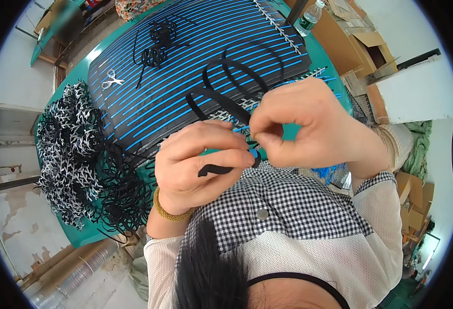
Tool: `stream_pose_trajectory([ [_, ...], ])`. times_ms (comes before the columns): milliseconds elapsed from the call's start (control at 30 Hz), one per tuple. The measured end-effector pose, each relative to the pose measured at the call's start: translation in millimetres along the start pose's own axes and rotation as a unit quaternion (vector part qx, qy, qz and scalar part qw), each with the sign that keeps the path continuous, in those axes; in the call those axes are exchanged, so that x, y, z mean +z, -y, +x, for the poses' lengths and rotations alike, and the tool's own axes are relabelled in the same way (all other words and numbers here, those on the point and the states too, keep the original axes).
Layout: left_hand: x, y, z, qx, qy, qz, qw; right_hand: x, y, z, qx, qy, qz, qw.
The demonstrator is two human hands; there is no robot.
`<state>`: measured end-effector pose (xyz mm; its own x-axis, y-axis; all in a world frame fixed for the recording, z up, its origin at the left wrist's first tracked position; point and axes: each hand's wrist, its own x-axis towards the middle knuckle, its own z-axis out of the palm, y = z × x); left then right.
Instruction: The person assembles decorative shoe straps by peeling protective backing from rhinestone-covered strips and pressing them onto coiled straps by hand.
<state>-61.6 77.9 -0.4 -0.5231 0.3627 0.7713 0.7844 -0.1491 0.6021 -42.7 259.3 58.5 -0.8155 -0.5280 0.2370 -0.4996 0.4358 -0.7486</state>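
Both hands are raised close together over the near edge of the green table. My left hand (200, 162) pinches a black strap (221, 103), whose short end pokes out below its fingers. My right hand (301, 123) has thumb and forefinger closed on the same strap beside the left fingertips. From the hands the strap loops up and away over a black sheet with blue stripes (149, 103). A small blue piece (254, 153) shows between the fingertips; what it belongs to is hard to make out.
White-handled scissors (112, 79) and tangled black cords (154, 54) lie on the striped sheet. Heaps of black-and-white braid (72, 149) and black cord (123, 190) cover the table's left side. A bottle (309, 18) stands at the far right, near cardboard boxes (378, 49).
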Motion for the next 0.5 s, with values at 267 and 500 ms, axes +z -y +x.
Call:
stream_pose_trajectory([
  [267,0.0,0.6,2.9,-0.013,-0.01,-0.021,1.0,-0.9,-8.0,-5.6,-0.172,-0.056,-0.055,0.982],
  [500,-0.4,-4.1,0.9,-0.025,0.009,-0.023,0.999,-9.2,6.4,-5.9,-0.154,0.052,-0.153,0.975],
])
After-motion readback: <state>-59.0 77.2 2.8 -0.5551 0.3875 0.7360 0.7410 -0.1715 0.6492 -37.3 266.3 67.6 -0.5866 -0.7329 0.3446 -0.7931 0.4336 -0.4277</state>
